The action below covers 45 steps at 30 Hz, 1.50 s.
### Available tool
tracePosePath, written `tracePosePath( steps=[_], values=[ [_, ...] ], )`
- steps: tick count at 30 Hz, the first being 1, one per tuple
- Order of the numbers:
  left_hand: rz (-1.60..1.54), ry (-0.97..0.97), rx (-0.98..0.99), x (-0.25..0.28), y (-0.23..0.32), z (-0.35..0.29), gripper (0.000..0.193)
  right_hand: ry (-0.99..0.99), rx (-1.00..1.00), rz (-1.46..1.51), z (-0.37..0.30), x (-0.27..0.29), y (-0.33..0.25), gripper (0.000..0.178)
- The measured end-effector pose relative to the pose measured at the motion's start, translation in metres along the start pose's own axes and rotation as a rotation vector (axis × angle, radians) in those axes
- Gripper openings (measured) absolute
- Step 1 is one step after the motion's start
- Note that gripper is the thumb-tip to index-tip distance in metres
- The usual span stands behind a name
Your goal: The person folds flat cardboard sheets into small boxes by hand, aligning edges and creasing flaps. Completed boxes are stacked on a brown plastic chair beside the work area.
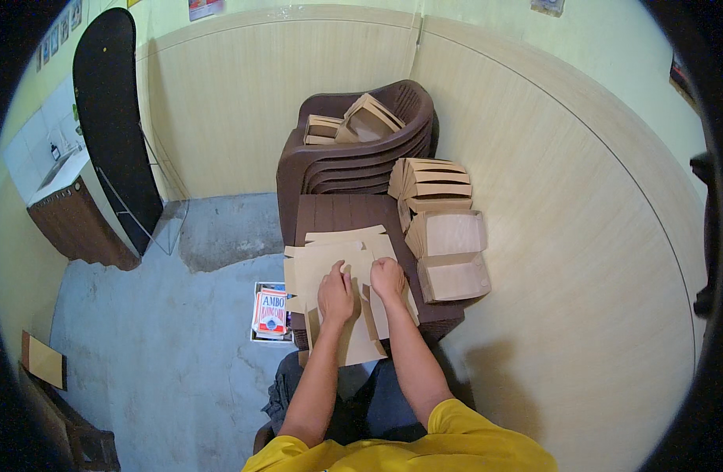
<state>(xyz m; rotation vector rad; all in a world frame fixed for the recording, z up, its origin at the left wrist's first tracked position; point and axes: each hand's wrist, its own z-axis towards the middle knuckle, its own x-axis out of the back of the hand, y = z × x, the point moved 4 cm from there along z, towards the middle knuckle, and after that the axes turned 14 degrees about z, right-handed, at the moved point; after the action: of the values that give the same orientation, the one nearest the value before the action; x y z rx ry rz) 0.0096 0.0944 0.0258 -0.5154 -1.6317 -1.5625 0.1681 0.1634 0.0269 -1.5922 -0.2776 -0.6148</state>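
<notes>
A flat brown cardboard box blank (314, 267) with slotted flaps lies in front of me, partly over the brown plastic table (330, 208) and reaching toward my lap. My left hand (335, 295) rests on the middle of the cardboard, its fingers stretched forward and slightly bent, with nothing visible in them. Close by on the right, my right hand (387, 278) is closed at an upright flap of the blank, its fingers curled and partly hidden. Beneath both forearms, folded parts of the cardboard stand up a little.
Brown plastic chairs (353, 169) are stacked behind the table, with folded boxes (373, 118) on the top seat. Nested boxes (434, 181) and an opened box (453, 244) stand at the right by the panelled wall. A white box of card packs (272, 313) sits left of the table.
</notes>
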Motion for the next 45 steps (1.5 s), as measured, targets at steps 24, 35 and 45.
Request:
tracePosePath(
  steps=[24,35,45],
  values=[
    [0.377,0.192,-0.262,-0.018,0.006,0.009,0.05,-0.306,0.353,-0.387,-0.059,-0.009,-0.016,0.08],
    [0.555,-0.007,-0.24,-0.045,-0.006,0.021,0.057,-0.285,0.453,-0.616,-0.086,-0.009,-0.004,0.096],
    [0.585,-0.016,-0.272,-0.027,0.007,0.01,0.06,-0.461,0.223,-0.463,-0.008,-0.017,-0.032,0.103]
  ],
)
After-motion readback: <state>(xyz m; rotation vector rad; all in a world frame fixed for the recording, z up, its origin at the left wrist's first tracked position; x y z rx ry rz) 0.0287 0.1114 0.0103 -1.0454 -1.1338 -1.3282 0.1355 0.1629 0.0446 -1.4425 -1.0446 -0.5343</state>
